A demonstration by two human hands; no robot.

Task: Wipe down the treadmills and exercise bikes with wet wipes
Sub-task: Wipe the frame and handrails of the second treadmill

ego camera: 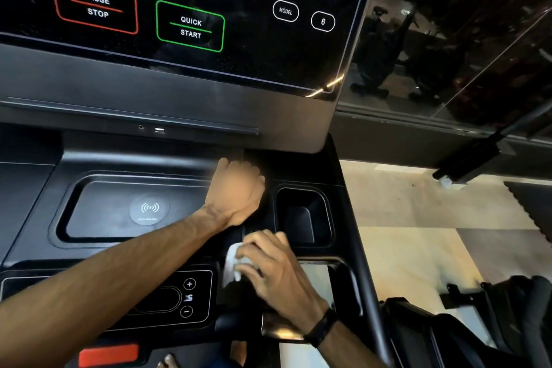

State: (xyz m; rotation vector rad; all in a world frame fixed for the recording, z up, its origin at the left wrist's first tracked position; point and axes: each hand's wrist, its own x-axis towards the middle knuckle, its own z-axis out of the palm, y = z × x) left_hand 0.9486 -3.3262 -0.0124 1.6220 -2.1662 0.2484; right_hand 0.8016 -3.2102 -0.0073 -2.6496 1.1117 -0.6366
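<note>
The right hand, a dark band on its wrist, curls its fingers round a white wet wipe and presses it on the black treadmill console, on the ridge between the shallow charging tray and the deep cup pocket. The left hand reaches across from the left and lies blurred on the console just behind the wipe, at the tray's right edge; I cannot tell whether its fingers are spread or curled. Above, the control panel shows PAUSE STOP, QUICK START and round keys marked 10, 4 and 6. A red tab sits at the lower edge.
</note>
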